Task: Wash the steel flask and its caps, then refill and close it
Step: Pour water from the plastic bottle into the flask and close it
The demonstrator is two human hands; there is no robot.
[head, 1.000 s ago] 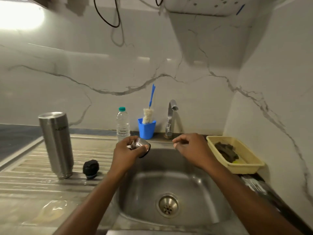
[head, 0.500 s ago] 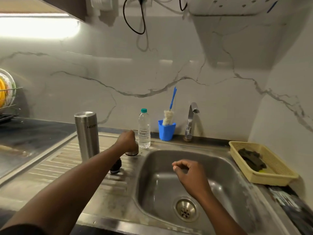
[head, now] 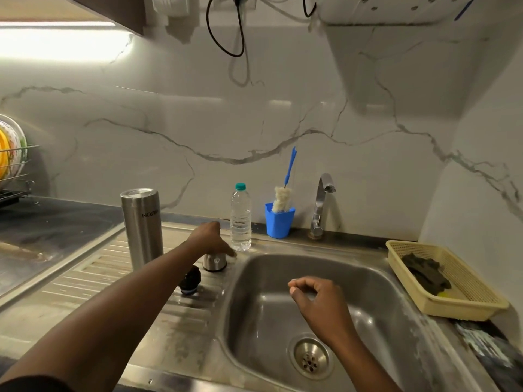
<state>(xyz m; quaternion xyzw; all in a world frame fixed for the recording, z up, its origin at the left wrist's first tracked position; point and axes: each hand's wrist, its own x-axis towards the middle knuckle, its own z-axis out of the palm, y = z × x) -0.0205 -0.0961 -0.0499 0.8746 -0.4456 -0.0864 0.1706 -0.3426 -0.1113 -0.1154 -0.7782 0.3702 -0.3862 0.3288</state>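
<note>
The steel flask [head: 141,227] stands upside down on the ribbed drainboard [head: 93,281], left of the sink. Its steel outer cap [head: 215,262] sits on the drainboard by the sink's left rim. My left hand [head: 210,240] rests on top of that cap, one finger stretched out to the right. The black inner cap [head: 190,283] lies just in front of the steel cap, partly hidden by my left forearm. My right hand [head: 317,301] hovers over the sink basin [head: 376,315] with loosely curled fingers, holding nothing.
A clear water bottle [head: 240,219] with a teal lid, a blue cup [head: 278,224] holding a bottle brush, and the tap [head: 321,207] line the back wall. A yellow basket [head: 464,292] with a dark scrubber sits right of the sink. A dish rack [head: 12,165] is far left.
My left hand carried the steel cap from above the sink to the drainboard and set it down next to the black cap. My right hand dropped lower over the basin.
</note>
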